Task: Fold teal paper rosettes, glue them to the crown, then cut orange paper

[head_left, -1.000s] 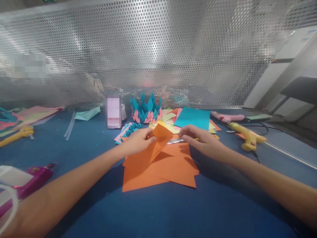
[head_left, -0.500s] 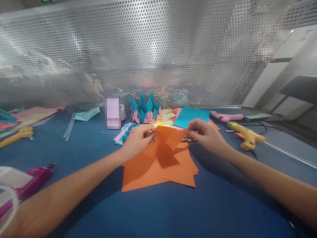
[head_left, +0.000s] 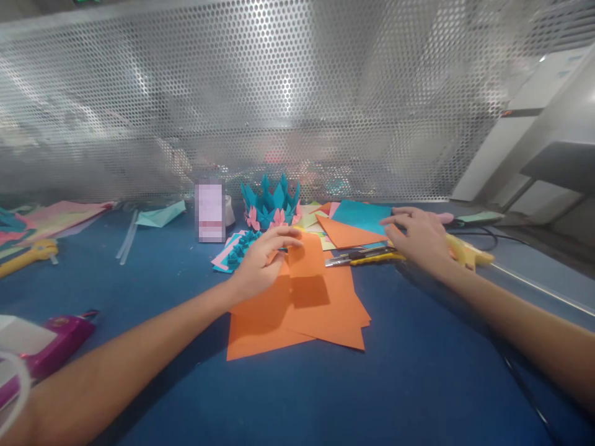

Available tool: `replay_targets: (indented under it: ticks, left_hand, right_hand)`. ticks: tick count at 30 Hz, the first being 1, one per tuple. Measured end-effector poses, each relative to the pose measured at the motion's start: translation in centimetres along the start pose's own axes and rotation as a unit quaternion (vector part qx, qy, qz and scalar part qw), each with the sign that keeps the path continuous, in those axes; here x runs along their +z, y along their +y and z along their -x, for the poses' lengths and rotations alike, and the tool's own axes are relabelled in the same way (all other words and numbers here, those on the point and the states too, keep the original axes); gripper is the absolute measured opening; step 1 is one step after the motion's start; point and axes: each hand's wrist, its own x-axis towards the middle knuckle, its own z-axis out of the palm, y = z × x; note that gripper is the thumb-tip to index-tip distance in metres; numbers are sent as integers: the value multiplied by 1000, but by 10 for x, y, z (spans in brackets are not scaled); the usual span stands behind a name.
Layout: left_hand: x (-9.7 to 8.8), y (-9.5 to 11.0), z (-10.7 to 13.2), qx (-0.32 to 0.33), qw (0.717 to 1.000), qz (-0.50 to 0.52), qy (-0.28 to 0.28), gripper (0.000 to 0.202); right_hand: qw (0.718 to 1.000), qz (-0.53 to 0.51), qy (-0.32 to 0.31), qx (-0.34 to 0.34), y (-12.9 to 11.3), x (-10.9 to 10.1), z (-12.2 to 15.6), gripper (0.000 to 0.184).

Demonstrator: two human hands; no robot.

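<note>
My left hand [head_left: 264,260] pinches a small orange paper piece [head_left: 307,254] at its upper left edge, holding it above larger orange sheets [head_left: 320,316] that overlap on the blue table. The piece casts a shadow on them. My right hand [head_left: 416,238] is at the right, fingers apart, its fingertips by the corner of a teal sheet [head_left: 365,215]. On that sheet's front part rests a pointed orange paper piece [head_left: 348,233]. Between my hands lies a cutter knife [head_left: 360,254] with a metal tip, beside something yellow.
Behind the sheets stands a teal paper lotus [head_left: 272,201] with pink trim. A blurred phone-like screen [head_left: 211,210] is left of it. A yellow glue gun [head_left: 469,253] is at right, a magenta device [head_left: 65,341] at left. A perforated metal panel [head_left: 288,93] borders the back.
My right hand has let go of the orange paper and moved right. A pointed orange piece now lies on the teal sheet. My left hand still holds a small piece.
</note>
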Motion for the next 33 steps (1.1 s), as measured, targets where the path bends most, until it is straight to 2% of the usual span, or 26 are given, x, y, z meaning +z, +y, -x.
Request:
replay_targets:
  ticks: [3, 7, 9, 14, 17, 20, 22, 24, 26, 27, 29, 31, 33]
  left_hand:
    - [1, 4, 1, 0, 1000, -7, -20, 36]
    - [1, 3, 2, -2, 1000, -16, -25, 40]
    - [0, 0, 2, -7, 1000, -16, -19, 41]
    - [-10, 0, -4, -29, 999, -5, 15, 35]
    - [-18, 3, -9, -34, 998, -19, 42, 30]
    - [-28, 5, -14, -62, 996, -42, 41, 31]
    - [-37, 7, -16, -106, 991, -77, 28, 32]
    - [-50, 10, -18, -151, 980, -132, -6, 32]
    - [-67, 16, -18, -187, 957, -205, -84, 30]
    - [-76, 18, -18, -207, 937, -252, -124, 28]
    - [-95, 22, -16, -285, 875, -334, -207, 24]
    - [-110, 22, -13, -331, 830, -350, -283, 22]
    - [-120, 22, -10, -369, 802, -333, -331, 19]
  right_hand:
    - [998, -15, -17, -53, -19, -2, 3, 16]
    - [981, -73, -112, -140, -61, -1, 16, 20]
    - [957, -79, -181, -211, -77, 0, 24, 18]
    - [933, -91, -228, -262, -87, -2, 33, 17]
    - [883, -151, -319, -311, -88, -9, 34, 20]
    - [823, -183, -412, -346, -90, -16, 36, 47]
    - [806, -193, -443, -341, -91, -19, 37, 56]
    - [801, -204, -456, -329, -89, -20, 37, 57]
    - [800, -211, -462, -320, -86, -18, 37, 55]
    - [799, -213, -465, -318, -85, -17, 36, 53]
    - [795, -217, -470, -317, -83, -15, 35, 51]
    - [792, -222, -472, -316, -81, -13, 34, 50]
    - [793, -227, -473, -311, -80, -11, 33, 50]
